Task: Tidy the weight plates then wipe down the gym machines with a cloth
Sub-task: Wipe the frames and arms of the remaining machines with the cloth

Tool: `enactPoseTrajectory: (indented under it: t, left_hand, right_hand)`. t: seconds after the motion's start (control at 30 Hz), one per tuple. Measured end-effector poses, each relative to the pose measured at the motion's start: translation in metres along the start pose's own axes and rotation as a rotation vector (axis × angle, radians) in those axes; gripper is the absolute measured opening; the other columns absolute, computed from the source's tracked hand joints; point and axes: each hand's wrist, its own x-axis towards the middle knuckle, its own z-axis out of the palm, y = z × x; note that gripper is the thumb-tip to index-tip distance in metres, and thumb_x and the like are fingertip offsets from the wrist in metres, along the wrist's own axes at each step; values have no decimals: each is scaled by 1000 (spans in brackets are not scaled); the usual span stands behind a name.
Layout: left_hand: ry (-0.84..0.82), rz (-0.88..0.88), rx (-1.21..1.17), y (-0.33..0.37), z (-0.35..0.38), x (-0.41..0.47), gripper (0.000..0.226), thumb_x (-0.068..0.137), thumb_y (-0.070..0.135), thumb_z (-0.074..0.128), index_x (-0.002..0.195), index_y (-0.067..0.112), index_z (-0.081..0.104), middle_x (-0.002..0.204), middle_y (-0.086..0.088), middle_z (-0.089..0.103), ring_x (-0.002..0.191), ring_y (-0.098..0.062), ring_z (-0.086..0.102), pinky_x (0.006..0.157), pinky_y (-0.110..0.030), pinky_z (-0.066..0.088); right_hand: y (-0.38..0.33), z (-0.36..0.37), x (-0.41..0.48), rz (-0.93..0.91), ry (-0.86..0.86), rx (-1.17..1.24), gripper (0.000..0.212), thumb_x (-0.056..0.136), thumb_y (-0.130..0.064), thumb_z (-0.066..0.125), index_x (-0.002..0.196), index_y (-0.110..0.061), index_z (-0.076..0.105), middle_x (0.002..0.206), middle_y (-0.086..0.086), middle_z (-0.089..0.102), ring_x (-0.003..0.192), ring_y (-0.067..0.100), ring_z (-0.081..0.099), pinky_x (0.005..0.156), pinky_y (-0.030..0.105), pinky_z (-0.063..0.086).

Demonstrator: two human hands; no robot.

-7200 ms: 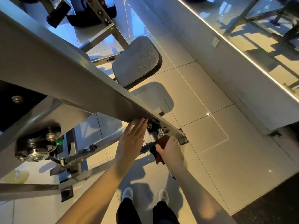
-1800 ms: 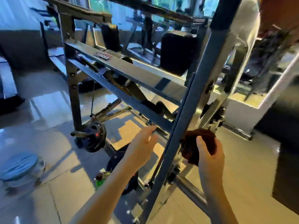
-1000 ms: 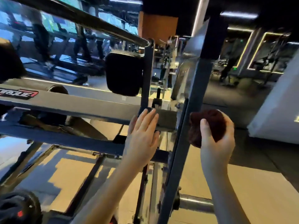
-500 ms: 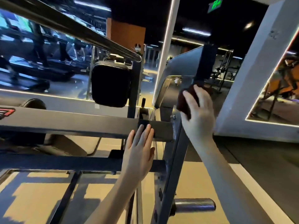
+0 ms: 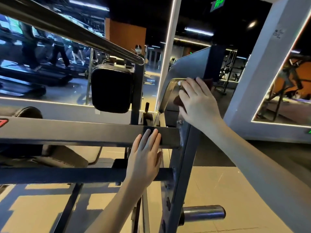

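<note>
Dark red cloth (image 5: 178,100): under my right hand (image 5: 198,105), fingers curled over it, pressed to the machine frame (image 5: 181,165). Left hand (image 5: 144,158): fingers straight, flat on the crossbar (image 5: 84,133).

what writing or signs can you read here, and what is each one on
Green ceiling sign: lit, too blurred to read.
Red logo on the machine's crossbar: cut off by the picture's edge, unreadable.
Small marks on the white pillar: too small to read.

Left hand (image 5: 145,159) and right hand (image 5: 199,102) are bare, like both forearms.
</note>
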Motion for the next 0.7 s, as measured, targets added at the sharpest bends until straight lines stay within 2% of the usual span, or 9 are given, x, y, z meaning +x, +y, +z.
enactPoseTrajectory:
  t: [0.1,0.17,0.23,0.3,0.37,0.43,0.5,0.57,0.7]
  left_hand:
    - [-7,1,-29,-2,0,1,64,77,23,78,134,9,55,143,-8,49,137,-29,40,111,-51,24]
    - [-27,11,-23,-4,0,-2,63,81,24,74,138,10,51,148,-7,44,141,-27,33,113,-50,21]
    - [-50,21,22,-7,-2,-3,64,83,26,71,140,12,48,150,-6,41,142,-25,29,113,-49,17]
    - [-65,31,53,-8,-6,-3,66,81,27,72,141,12,48,150,-6,42,141,-25,31,112,-50,18]
    - [-68,57,62,-8,-6,-3,70,78,25,75,140,10,47,148,-9,43,140,-27,34,111,-51,22]
    - [-69,69,51,-8,-5,-4,72,76,24,77,139,9,47,147,-11,45,139,-29,36,111,-50,26]
    - [-72,65,57,-10,-3,-4,70,80,26,73,141,10,45,149,-10,42,141,-28,33,116,-46,26]
    - [-89,62,74,-11,-2,-5,69,83,29,69,144,11,42,151,-9,39,142,-27,29,116,-44,20]
    - [-114,62,79,-11,-3,-4,67,86,31,66,145,11,39,152,-9,37,143,-27,27,116,-42,15]
  right_hand:
    - [-12,-5,17,32,-109,-64,47,89,-42,60,118,-6,65,129,15,59,127,31,50,118,44,23]
    - [-20,-3,7,-20,-161,-64,49,91,-45,54,120,-7,62,122,15,63,120,31,56,115,43,29]
    - [-24,-3,-5,-87,-134,-26,43,87,-41,61,112,-6,65,107,15,70,106,31,64,108,43,39]
    - [-19,-4,-1,-93,-132,-42,34,85,-35,67,104,-7,68,99,14,72,99,30,66,103,42,44]
    - [-11,-7,18,-25,-111,-45,25,88,-28,67,102,-8,70,102,14,72,103,30,65,107,42,40]
    - [-4,-13,34,44,-89,-66,24,90,-25,66,106,-7,71,108,14,71,113,32,60,114,44,32]
    - [-8,-11,32,63,-166,-123,36,96,-35,55,119,-10,66,128,14,63,131,33,46,119,46,17]
    - [-16,-11,14,43,-233,-143,42,97,-41,48,124,-12,63,137,14,56,136,34,40,120,47,14]
    - [-17,-9,-17,1,-148,-31,29,88,-31,64,104,-9,70,108,15,70,112,35,59,107,48,36]
